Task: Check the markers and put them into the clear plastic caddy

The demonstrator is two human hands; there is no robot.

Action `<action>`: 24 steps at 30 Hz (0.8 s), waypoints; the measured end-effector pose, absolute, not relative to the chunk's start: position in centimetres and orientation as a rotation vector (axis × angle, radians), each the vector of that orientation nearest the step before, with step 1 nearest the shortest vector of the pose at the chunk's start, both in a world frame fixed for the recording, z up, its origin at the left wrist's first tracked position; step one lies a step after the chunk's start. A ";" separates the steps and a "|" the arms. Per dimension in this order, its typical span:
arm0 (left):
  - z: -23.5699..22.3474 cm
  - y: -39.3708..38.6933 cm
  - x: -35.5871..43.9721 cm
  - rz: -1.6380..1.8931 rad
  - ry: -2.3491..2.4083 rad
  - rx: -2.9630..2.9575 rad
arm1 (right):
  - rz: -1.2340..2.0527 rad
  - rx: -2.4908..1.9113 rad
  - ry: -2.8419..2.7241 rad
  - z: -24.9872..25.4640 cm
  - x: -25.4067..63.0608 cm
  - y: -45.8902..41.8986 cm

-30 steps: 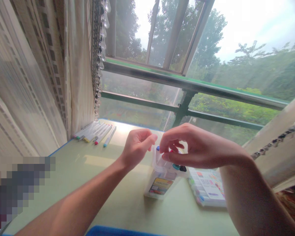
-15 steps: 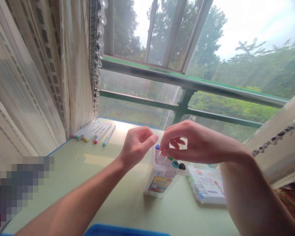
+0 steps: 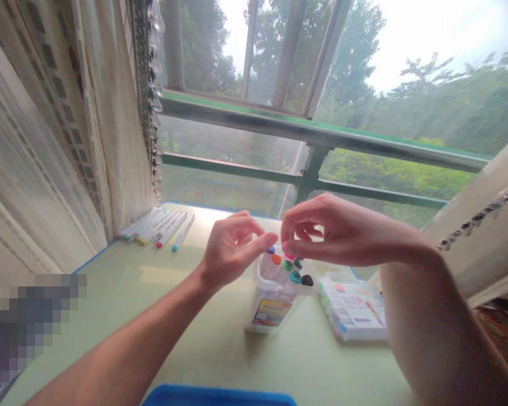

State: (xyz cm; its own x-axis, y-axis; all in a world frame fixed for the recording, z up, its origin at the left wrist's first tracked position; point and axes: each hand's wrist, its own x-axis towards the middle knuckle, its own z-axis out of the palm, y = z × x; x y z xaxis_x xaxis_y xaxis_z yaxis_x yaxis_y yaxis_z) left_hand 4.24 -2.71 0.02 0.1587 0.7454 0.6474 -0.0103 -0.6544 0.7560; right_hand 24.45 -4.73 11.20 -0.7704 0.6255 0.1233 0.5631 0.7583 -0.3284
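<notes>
A clear plastic container (image 3: 271, 293) stands upright on the table, holding several markers with coloured caps, among them an orange cap (image 3: 276, 259), a green cap (image 3: 288, 265) and a black cap (image 3: 307, 280). At its upper left, my left hand (image 3: 232, 248) is curled, its thumb pressed toward the index finger just above a blue cap; what it grips, if anything, is hidden. My right hand (image 3: 322, 231) is bent over the container with thumb and fingertips pinched together. A pink cap (image 3: 289, 256) shows right under that thumb; whether the fingers hold it is unclear.
Several loose markers (image 3: 165, 228) lie at the table's far left beside the curtain (image 3: 110, 113). A flat clear marker case (image 3: 353, 307) with a white label lies right of the container. A blue edge (image 3: 220, 396) shows at the near side. The window rail (image 3: 237, 121) runs behind the table.
My right hand has risen slightly from the caps, so the orange, green and pink caps show more. My left thumb has come closer to the right fingertips, over the blue cap.
</notes>
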 end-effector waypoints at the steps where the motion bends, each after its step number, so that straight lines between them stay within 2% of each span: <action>1: 0.0 -2.7 4.2 1.554 0.700 1.800 | 0.404 -0.938 -2.730 11.2 24.5 -4.7; 11: -0.4 -2.8 3.4 1.431 0.557 1.806 | 0.414 -0.973 -2.724 11.4 24.3 -5.0; 18: -0.3 -2.9 3.7 1.475 0.582 1.762 | 0.413 -0.998 -2.701 11.5 24.7 -4.9; 24: -0.3 -2.7 4.2 1.532 0.676 1.677 | 0.298 -1.222 -2.447 10.8 25.2 -5.1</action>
State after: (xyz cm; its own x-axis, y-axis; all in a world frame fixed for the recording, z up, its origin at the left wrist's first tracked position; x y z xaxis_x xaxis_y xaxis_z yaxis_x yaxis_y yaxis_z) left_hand 4.23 -2.72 -0.25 0.1432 0.7972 0.5865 -0.1041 -0.5772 0.8100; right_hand 25.18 -5.13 10.77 -0.5450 0.8015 0.2460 0.7190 0.5978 -0.3546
